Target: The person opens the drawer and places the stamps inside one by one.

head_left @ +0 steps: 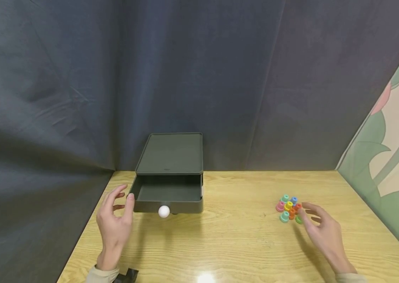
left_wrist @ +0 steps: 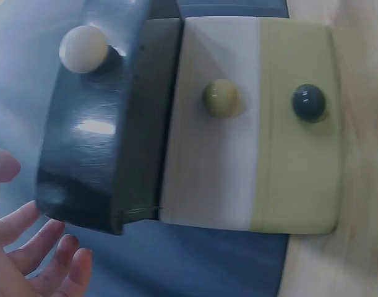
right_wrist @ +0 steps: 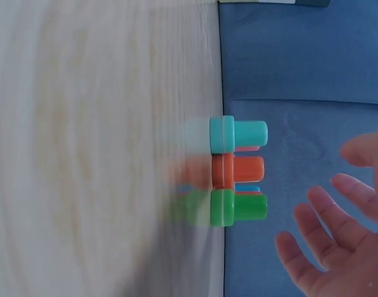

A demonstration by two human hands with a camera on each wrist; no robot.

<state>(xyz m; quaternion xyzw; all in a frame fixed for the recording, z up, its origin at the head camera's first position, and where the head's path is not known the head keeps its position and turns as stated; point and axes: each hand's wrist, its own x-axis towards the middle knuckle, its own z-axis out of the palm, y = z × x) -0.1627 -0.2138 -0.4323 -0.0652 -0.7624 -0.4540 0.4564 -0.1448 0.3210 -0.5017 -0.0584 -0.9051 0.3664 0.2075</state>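
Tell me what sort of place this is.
Probably a staged tabletop recording booth rather than a lived-in room. Dark curtains close in a bare wooden table on two sides, and on it sit only a small drawer unit with its top drawer open and a cluster of coloured pegs.

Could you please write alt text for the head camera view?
A person's open left hand hovers beside an open dark green plastic drawer with a white round knob, while the right hand reaches toward a cluster of small colourful plastic pegs on the light wooden table.

Left hand (head_left: 114, 222) and right hand (head_left: 321, 228) hover, fingers loosely spread.
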